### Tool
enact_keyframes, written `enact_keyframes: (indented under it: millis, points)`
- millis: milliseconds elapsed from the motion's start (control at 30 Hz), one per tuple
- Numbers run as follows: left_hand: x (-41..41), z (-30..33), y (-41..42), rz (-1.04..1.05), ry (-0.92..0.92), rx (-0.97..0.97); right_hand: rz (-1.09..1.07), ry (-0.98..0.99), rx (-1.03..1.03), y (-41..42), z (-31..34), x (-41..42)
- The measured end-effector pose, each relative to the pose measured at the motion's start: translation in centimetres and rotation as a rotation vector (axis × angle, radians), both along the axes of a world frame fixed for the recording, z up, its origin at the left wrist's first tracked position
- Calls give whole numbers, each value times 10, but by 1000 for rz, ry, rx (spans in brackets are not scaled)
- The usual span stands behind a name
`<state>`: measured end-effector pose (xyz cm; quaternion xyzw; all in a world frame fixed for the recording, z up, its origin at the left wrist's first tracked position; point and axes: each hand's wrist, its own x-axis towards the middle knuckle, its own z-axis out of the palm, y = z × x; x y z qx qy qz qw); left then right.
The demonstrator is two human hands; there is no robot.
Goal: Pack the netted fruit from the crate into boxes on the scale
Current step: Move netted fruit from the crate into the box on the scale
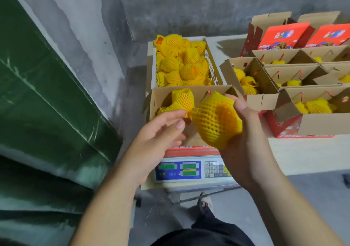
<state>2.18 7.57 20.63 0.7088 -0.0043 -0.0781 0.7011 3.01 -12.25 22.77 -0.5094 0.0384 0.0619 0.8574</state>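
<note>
My right hand (244,132) grips a fruit in yellow foam netting (216,119) above the open cardboard box (162,94) that stands on the scale (191,170). Two netted fruits (182,99) lie in the box's far left corner. My left hand (161,130) hovers over the box's left part, fingers loosely bent, fingertips close to the held fruit's netting and holding nothing. Behind the box, a white crate (214,65) is heaped with several netted fruits (181,64).
To the right, on a pale table (303,155), stand several open cardboard boxes (265,98) partly filled with netted fruit, with red printed boxes (284,35) behind. A green tarp-covered mass (47,103) fills the left. My foot (205,204) is on the concrete floor below the scale.
</note>
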Motion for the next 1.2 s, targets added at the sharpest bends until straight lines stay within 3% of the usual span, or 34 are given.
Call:
enact_keyframes:
  millis: [133, 267, 467, 767, 967, 1067, 1200]
  points:
    - [-15, 8, -2, -4, -24, 4, 36, -46, -64, 24, 8, -6]
    - [-25, 15, 3, 97, -129, -183, 74, -107, -91, 43, 18, -11]
    - [-32, 22, 11, 194, -230, -279, 308, -223, -237, 43, 19, -21]
    - [-33, 7, 10, 26, 36, -332, 158, -360, -378, 32, 1, -26]
    - [-33, -10, 11, 53, 122, -326, 275, -138, -284, 30, -21, -26]
    - [-32, -17, 3, 96, 213, -298, 182, -149, -425, 29, -26, -21]
    - [-29, -18, 3, 144, 157, -169, -30, -484, -857, 6, -11, 19]
